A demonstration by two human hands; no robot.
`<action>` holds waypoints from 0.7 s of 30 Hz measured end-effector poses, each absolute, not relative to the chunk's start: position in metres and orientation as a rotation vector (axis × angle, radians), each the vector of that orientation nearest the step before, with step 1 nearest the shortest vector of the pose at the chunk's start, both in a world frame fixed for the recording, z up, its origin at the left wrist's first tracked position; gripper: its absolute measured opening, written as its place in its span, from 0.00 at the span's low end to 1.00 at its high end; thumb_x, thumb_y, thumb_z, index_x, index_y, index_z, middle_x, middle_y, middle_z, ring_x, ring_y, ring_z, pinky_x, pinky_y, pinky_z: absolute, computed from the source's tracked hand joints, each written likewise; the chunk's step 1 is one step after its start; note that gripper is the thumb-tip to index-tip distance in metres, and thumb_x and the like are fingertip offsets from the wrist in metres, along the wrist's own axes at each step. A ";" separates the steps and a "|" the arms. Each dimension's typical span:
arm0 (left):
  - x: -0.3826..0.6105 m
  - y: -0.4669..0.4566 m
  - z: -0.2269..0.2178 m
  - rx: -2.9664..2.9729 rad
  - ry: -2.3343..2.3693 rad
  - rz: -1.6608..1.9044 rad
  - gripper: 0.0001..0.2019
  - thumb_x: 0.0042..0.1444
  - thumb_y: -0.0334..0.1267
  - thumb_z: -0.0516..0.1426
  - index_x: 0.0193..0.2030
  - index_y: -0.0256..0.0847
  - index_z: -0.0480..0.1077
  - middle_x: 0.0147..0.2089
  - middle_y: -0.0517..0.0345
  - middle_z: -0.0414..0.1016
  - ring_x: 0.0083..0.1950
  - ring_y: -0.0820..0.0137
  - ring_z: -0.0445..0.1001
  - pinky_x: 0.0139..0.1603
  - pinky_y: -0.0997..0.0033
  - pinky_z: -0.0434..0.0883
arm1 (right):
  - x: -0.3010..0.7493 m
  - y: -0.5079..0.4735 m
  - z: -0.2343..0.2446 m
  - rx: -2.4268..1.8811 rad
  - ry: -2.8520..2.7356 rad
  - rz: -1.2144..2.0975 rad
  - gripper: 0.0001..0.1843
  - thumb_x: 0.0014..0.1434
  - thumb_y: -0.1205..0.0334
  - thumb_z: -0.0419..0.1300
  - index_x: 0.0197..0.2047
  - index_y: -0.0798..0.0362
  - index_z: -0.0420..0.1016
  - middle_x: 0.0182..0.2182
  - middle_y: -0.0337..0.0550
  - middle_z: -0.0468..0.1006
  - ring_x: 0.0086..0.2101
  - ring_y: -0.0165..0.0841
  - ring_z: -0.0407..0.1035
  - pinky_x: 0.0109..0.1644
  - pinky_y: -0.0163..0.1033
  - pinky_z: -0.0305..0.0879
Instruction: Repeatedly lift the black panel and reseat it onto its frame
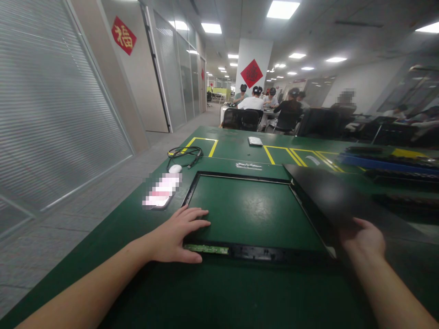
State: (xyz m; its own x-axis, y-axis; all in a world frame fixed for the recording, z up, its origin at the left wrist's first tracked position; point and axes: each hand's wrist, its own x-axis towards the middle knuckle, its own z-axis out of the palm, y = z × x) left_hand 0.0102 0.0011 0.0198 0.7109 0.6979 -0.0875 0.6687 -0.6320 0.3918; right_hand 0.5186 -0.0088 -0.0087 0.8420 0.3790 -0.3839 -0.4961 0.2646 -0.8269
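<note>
Black frame (240, 250) lies pinned under the spread left hand (178, 235). Far right, the right hand (365, 237) grips a dark panel (329, 196), raised off it and not yet set down.

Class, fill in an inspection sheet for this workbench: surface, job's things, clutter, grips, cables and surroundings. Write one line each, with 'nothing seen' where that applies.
Surface: green table, with yellow tape boxes at the far side.
Job's things: black frame lying flat; dark panel at its right side, apparently tilted up.
Clutter: phone, white mouse, small silvery item, blue tray of dark parts.
Grips: left hand flat and open on the frame's near-left corner; right hand holds the panel's near edge.
Cables: black cable loosely coiled beyond the mouse.
Surroundings: seated people at far desks, red diamond sign on a pillar, blinds at left.
</note>
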 end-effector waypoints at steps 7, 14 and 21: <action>0.008 0.003 0.022 2.517 1.020 0.085 0.41 0.53 0.65 0.61 0.71 0.50 0.64 0.77 0.46 0.55 0.76 0.41 0.51 0.72 0.30 0.45 | 0.509 -0.010 -0.003 -1.143 0.160 0.675 0.12 0.53 0.81 0.53 0.31 0.54 0.70 0.30 0.38 0.74 0.27 0.27 0.71 0.32 0.33 0.74; 0.010 0.004 0.022 2.535 1.030 0.073 0.42 0.52 0.65 0.61 0.71 0.49 0.64 0.77 0.44 0.56 0.76 0.41 0.52 0.71 0.30 0.47 | 0.510 -0.010 -0.003 -1.147 0.146 0.699 0.12 0.56 0.79 0.54 0.32 0.54 0.71 0.30 0.38 0.75 0.27 0.28 0.71 0.29 0.32 0.74; 0.011 0.003 0.018 2.541 1.038 0.129 0.41 0.51 0.63 0.63 0.69 0.48 0.66 0.76 0.45 0.58 0.74 0.41 0.55 0.70 0.32 0.51 | 0.510 -0.009 -0.005 -1.139 0.149 0.701 0.11 0.58 0.78 0.53 0.31 0.54 0.71 0.29 0.38 0.75 0.28 0.28 0.72 0.29 0.32 0.74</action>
State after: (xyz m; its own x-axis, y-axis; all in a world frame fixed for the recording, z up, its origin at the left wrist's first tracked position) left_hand 0.0106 0.0028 0.0178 0.7213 0.6899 -0.0614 0.6538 -0.6490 0.3890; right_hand 0.5104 -0.0086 -0.0048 0.7796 0.4353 -0.4503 -0.5807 0.2328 -0.7802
